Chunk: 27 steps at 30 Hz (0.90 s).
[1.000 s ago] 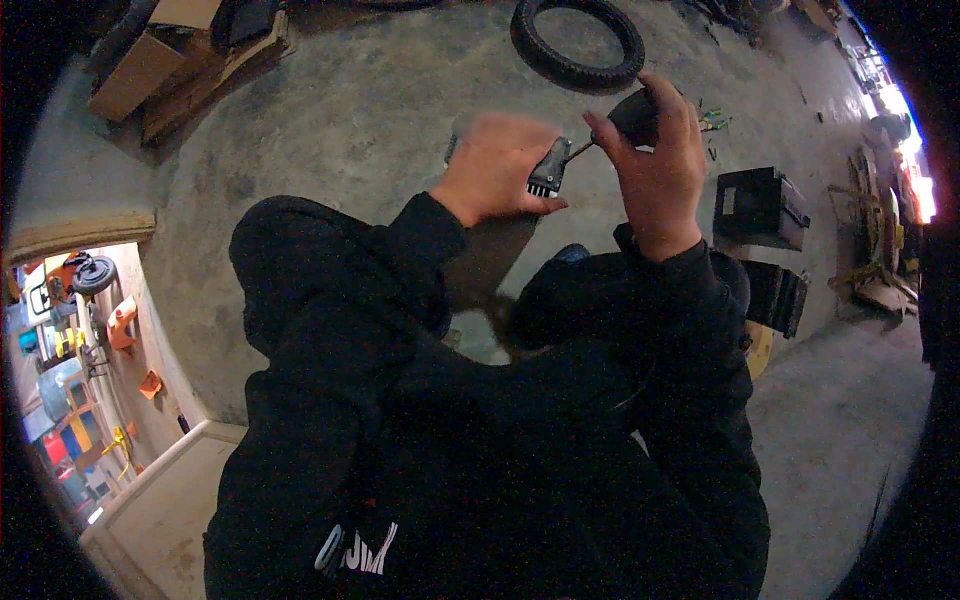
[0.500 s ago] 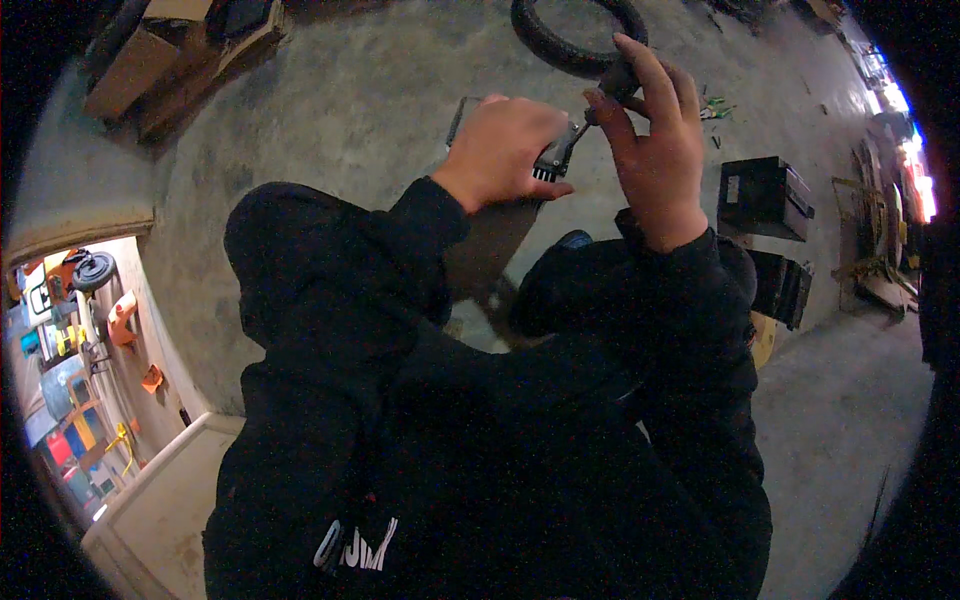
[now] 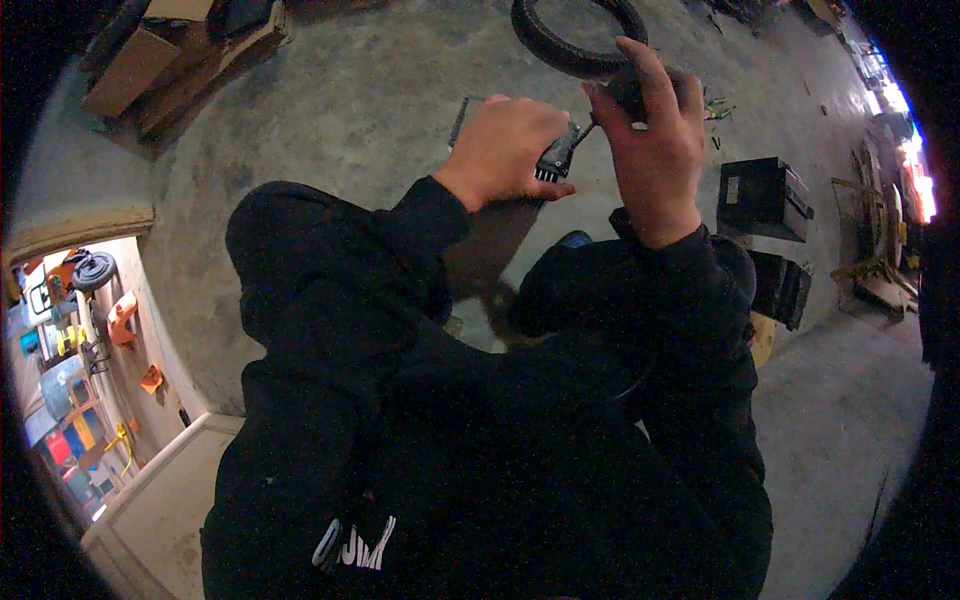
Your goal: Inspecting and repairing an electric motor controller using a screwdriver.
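My left hand (image 3: pixel 505 148) is closed around a dark metal unit (image 3: pixel 556 155) with pale fins or prongs along its lower edge, its thumb under that end. My right hand (image 3: pixel 655 160) grips the dark bulky handle (image 3: pixel 630 92) of a screwdriver-like tool with fingertips and thumb. The tool's thin shaft (image 3: pixel 585 132) slants down-left to the right end of the unit; whether its tip sits in a screw is too small to tell. My knees in dark clothing are below both hands.
A black tire (image 3: pixel 560 55) lies beyond my hands. Cardboard boxes (image 3: pixel 135 70) are at top left. Small green-handled tools (image 3: pixel 716 108) and black battery-like boxes (image 3: pixel 760 198) lie rightward, with clutter (image 3: pixel 870 270) along the edge. A doorway left shows shelved items (image 3: pixel 65 340), beside a pale panel (image 3: pixel 160 490).
Since a second ago both hands, with the unit and the tool, have shifted slightly upward in the view; the right hand's fingers rose most. The last half second shows only small movement.
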Available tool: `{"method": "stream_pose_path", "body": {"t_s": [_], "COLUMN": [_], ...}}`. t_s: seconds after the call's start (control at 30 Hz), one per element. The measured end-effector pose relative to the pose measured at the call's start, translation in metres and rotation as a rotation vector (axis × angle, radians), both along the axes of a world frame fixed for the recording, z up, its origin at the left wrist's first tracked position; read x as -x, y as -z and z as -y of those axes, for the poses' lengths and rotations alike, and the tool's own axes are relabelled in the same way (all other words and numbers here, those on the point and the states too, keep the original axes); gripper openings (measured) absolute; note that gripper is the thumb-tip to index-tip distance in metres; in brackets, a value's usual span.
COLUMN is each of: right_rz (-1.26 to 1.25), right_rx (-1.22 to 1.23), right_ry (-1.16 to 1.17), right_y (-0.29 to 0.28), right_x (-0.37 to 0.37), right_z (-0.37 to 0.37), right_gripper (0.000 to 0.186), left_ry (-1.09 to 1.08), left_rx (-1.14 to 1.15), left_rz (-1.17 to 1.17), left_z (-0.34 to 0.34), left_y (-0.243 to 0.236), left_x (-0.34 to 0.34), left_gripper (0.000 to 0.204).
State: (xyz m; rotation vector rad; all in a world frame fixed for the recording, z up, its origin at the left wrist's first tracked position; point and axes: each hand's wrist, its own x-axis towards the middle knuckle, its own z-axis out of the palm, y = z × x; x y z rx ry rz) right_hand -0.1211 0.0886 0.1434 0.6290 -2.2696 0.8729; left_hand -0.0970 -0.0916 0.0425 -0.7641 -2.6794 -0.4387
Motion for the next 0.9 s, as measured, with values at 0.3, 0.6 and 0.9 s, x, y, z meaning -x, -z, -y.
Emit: {"method": "stream_pose_path", "body": {"t_s": [0.3, 0.6, 0.9], "right_rz": [0.008, 0.140, 0.116], "right_rx": [-0.080, -0.060, 0.052], "right_ry": [0.166, -0.082, -0.135], "right_y": [-0.001, -0.010, -0.002], "right_x": [-0.001, -0.010, 0.007], "right_z": [0.009, 0.012, -0.003], "right_gripper": [0.050, 0.052, 0.050], "left_ry": [0.014, 0.018, 0.040], "left_rx": [-0.020, -0.035, -0.040], "left_rz": [-0.063, -0.045, 0.000], "left_z": [0.001, 0.001, 0.002], "left_y": [0.002, 0.001, 0.003], "left_x": [0.000, -0.001, -0.004], "left_gripper": [0.092, 0.093, 0.093]}}
